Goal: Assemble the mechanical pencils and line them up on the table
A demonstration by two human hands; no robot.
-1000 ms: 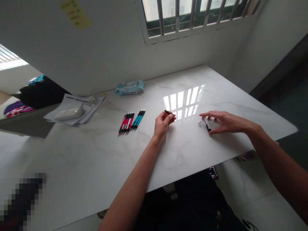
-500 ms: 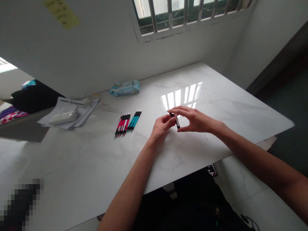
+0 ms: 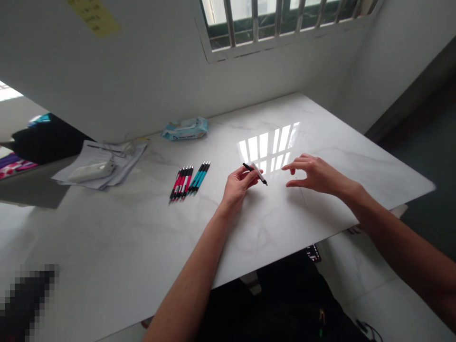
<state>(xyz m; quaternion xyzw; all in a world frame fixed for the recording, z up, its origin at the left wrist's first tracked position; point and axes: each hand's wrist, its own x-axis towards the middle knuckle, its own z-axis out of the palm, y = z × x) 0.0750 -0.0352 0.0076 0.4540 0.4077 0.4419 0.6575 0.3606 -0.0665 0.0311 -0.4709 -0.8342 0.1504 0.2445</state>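
Observation:
Between the thumb and fingers of my left hand [image 3: 241, 185] is a black-and-white pen [image 3: 261, 175], slanting down to the right above the table. My right hand [image 3: 309, 173] is apart from it on the right, thumb and fingers spread with nothing between them. A thin pale rod [image 3: 303, 194], too fine to identify, lies on the table just below the right hand, its upper part near the fingers. To the left lie several red-and-black pens [image 3: 182, 183] side by side, and several teal-and-black pens [image 3: 200, 177] beside them.
A light blue wipes pack [image 3: 185, 129] lies by the wall. Papers [image 3: 92, 154] with a white device [image 3: 90, 172] on them are at the far left. The marbled white table [image 3: 142, 247] has its front edge close to my body. A barred window [image 3: 263, 23] is above.
My right hand has let go of the pen and drawn away to the right. The pen stays in my left hand, now tilted flatter.

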